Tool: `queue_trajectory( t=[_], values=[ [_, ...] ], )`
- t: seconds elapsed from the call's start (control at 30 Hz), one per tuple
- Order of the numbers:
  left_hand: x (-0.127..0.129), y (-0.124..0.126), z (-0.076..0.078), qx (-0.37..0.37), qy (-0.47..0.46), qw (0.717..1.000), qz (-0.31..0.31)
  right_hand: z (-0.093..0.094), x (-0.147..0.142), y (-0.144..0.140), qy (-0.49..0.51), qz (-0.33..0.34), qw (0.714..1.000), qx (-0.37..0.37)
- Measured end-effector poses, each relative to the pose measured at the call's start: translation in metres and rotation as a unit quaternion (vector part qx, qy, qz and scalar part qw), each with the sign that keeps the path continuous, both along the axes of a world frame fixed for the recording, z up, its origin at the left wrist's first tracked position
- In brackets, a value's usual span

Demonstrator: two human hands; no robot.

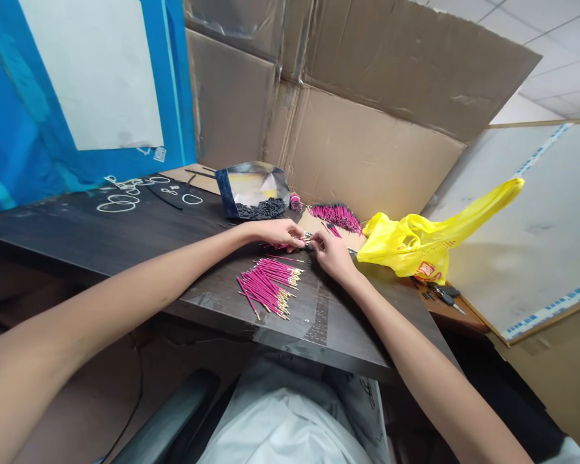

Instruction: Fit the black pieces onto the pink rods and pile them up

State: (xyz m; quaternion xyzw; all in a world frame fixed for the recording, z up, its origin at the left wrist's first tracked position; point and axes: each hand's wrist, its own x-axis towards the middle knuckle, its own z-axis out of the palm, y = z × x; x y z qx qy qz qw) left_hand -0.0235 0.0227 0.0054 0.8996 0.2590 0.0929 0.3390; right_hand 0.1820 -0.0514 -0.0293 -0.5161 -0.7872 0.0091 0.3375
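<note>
A few thin pink sticks (290,243) are pinched between the left hand (278,232) and the right hand (329,252) near the middle of the table (125,238), probably for aligning, above the pile of pink sticks (269,287) laid toward its near edge.

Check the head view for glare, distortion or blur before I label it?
Head view: strong wide-angle warp, forearms stretch toward the bottom corners, desk edge tilts. Glare on the foil bag and clear tape. Even light, soft shadows. Left hand and right hand are small; whatever they pinch is unresolvable. Pink sticks sharp.
</note>
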Motion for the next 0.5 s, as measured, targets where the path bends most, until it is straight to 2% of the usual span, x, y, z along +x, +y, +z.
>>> queue_trajectory(
  t=[0.13, 0.33, 0.5],
  values=[
    [0.0007, -0.0014, -0.0004, 0.034, -0.008, 0.999, 0.002, 0.0000, 0.0012, 0.0012, 0.005, 0.000, 1.000, -0.012],
    [0.0018, -0.0006, -0.0016, 0.012, -0.024, 0.999, 0.032, 0.0005, 0.0004, -0.0013, 0.019, 0.014, 1.000, 0.001],
    [0.0032, 0.0003, -0.0044, 0.032, -0.045, 0.997, 0.053, 0.0007, 0.0005, -0.0006, 0.038, 0.018, 0.999, -0.014]
  ],
)
